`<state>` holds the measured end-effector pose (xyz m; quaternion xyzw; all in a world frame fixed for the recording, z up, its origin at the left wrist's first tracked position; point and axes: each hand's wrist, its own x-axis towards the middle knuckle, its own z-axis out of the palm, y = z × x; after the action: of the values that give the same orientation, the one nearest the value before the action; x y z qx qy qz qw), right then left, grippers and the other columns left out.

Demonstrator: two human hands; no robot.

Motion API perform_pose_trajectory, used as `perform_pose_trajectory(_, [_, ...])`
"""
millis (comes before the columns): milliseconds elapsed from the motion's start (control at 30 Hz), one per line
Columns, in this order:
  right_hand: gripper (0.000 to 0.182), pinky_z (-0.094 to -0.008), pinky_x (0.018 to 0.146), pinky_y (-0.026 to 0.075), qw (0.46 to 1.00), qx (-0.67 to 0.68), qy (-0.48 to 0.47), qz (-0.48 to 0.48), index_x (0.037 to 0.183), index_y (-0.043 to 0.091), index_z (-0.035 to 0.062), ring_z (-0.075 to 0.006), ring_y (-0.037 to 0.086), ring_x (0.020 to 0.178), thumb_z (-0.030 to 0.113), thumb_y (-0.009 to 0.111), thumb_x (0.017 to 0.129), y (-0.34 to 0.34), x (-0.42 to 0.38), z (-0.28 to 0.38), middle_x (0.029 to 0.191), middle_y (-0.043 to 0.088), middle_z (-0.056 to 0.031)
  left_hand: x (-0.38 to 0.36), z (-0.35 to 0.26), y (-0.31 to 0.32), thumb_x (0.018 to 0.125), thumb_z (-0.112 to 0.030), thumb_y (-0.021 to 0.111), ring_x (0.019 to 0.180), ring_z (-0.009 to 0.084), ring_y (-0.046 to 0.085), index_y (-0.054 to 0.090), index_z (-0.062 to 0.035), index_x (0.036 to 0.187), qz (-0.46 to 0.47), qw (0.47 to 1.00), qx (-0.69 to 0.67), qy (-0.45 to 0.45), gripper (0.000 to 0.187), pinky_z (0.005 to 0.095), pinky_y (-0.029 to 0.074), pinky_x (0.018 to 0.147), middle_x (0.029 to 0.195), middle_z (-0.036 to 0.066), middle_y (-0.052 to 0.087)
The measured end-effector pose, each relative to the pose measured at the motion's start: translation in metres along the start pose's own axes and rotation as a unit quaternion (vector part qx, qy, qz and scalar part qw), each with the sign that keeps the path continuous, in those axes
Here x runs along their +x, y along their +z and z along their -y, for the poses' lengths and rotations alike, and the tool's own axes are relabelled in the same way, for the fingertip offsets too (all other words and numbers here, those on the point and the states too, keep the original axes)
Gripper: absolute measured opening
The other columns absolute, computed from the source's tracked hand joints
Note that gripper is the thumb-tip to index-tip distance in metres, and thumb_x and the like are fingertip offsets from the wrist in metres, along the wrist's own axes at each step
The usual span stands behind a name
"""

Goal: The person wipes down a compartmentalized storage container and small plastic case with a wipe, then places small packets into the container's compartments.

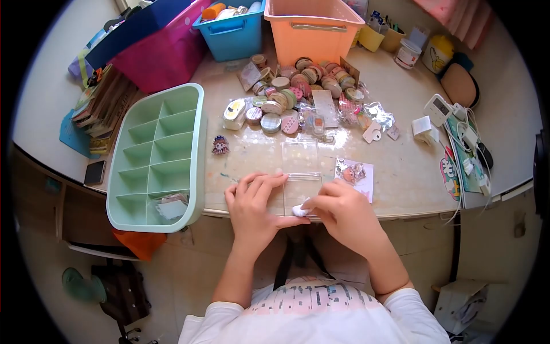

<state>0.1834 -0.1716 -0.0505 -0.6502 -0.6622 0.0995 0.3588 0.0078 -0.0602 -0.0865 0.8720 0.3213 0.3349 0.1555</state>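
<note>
A clear plastic box [295,198] lies at the table's front edge, its hinged lid [299,156] opened flat toward the back. My left hand [252,200] grips the box, fingers along its left and far side and thumb along the near edge. Pinched in the fingers of my right hand [344,213] is a small white wad, like tissue [299,211], pressed against the box's near right part. A card with cartoon figures [354,178] lies just beyond my right hand. To the left of the lid is a small cartoon-figure piece [220,145].
A green divided tray [200,143] stands on the left, with flat pieces in one compartment. Several washi tape rolls [271,122] and plastic packets are heaped behind. Blue [232,43] and orange bins [312,43] stand at the back. White cables [471,135] lie on the right.
</note>
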Motion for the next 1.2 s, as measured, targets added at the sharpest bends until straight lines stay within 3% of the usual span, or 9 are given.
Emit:
perform_pose_trajectory(167, [0.015,-0.0428,0.073,0.054,0.991,-0.082,0.014,-0.105,0.095,0.073,0.0081,-0.0311,0.065,0.087,0.001,0.074,0.081,0.027,0.017,-0.011,0.086,0.062,-0.0078,0.0,0.0,0.001,0.052,-0.059,0.094,0.121,0.0253,0.063,0.075,-0.015,0.12,-0.007,1.0,0.002,0.001,0.083,0.0447,0.037,0.105,0.116,0.001,0.075])
perform_pose_trajectory(267, [0.014,-0.0398,0.074,0.053,0.998,0.052,-0.037,-0.006,0.094,0.073,0.008,-0.0282,0.064,0.085,0.001,0.073,0.082,0.013,0.001,-0.002,0.085,0.062,-0.0066,-0.003,0.002,0.004,0.052,-0.059,0.094,0.121,0.0255,0.064,0.076,-0.0152,0.12,-0.014,1.0,0.007,0.004,0.083,0.0451,0.037,0.105,0.116,0.001,0.075])
perform_pose_trajectory(367, [0.014,-0.0395,0.074,0.053,0.999,-0.03,-0.028,-0.008,0.092,0.072,0.0072,-0.0278,0.063,0.084,0.0,0.072,0.08,-0.004,0.0,-0.003,0.085,0.062,-0.0065,-0.002,0.002,0.004,0.054,-0.061,0.091,0.119,0.0245,0.063,0.073,-0.018,0.122,-0.014,1.0,0.007,0.012,0.082,0.0464,0.037,0.102,0.123,-0.004,0.074])
perform_pose_trajectory(500, [0.017,-0.0401,0.073,0.053,0.987,-0.085,-0.038,-0.13,0.092,0.072,0.0071,-0.029,0.063,0.085,0.002,0.072,0.075,0.035,0.023,-0.011,0.086,0.062,-0.008,-0.004,0.002,0.005,0.054,-0.061,0.092,0.119,0.0248,0.063,0.073,-0.0181,0.122,-0.015,1.0,0.01,0.008,0.082,0.0466,0.037,0.102,0.121,-0.004,0.074])
perform_pose_trajectory(667, [0.01,-0.0424,0.07,0.053,0.997,0.019,-0.064,0.039,0.092,0.07,0.0072,-0.0305,0.064,0.086,0.006,0.072,0.082,-0.003,0.008,-0.008,0.086,0.061,-0.0092,-0.003,0.001,0.003,0.054,-0.061,0.092,0.119,0.0246,0.063,0.073,-0.0176,0.122,-0.02,1.0,0.014,0.014,0.083,0.0472,0.037,0.102,0.121,-0.003,0.074])
perform_pose_trajectory(800, [0.008,-0.0432,0.069,0.053,0.99,-0.124,-0.032,-0.067,0.093,0.071,0.007,-0.0316,0.064,0.084,0.008,0.073,0.085,0.002,0.014,-0.014,0.084,0.06,-0.0106,-0.003,0.002,0.003,0.056,-0.06,0.091,0.119,0.024,0.064,0.073,-0.0171,0.123,-0.013,1.0,0.013,0.018,0.083,0.0469,0.037,0.103,0.121,-0.003,0.074])
perform_pose_trajectory(900, [0.009,-0.0438,0.069,0.053,0.993,-0.091,-0.003,-0.077,0.093,0.07,0.0068,-0.0329,0.064,0.081,0.008,0.074,0.085,0.008,0.01,-0.017,0.084,0.06,-0.0112,-0.004,0.003,0.005,0.055,-0.06,0.092,0.118,0.0241,0.065,0.075,-0.0161,0.122,-0.026,0.999,0.018,0.03,0.082,0.0452,0.038,0.103,0.118,-0.002,0.076])
perform_pose_trajectory(1100, [0.012,-0.0416,0.074,0.056,0.996,0.064,0.031,0.054,0.102,0.076,0.0051,-0.0343,0.069,0.083,0.004,0.074,0.09,-0.029,0.002,0.0,0.093,0.069,-0.0125,-0.009,0.002,0.007,0.057,-0.059,0.094,0.113,0.0227,0.066,0.075,-0.0144,0.122,-0.046,0.998,0.014,0.047,0.08,0.0437,0.038,0.104,0.113,-0.002,0.077])
perform_pose_trajectory(1200, [0.015,-0.041,0.077,0.057,0.984,0.017,0.044,-0.173,0.103,0.076,0.0037,-0.0327,0.07,0.089,0.001,0.074,0.088,-0.034,0.02,-0.008,0.099,0.071,-0.014,-0.008,-0.005,-0.005,0.056,-0.06,0.094,0.11,0.0211,0.064,0.073,-0.0136,0.125,-0.041,0.998,-0.026,0.032,0.085,0.0441,0.038,0.103,0.109,-0.003,0.077])
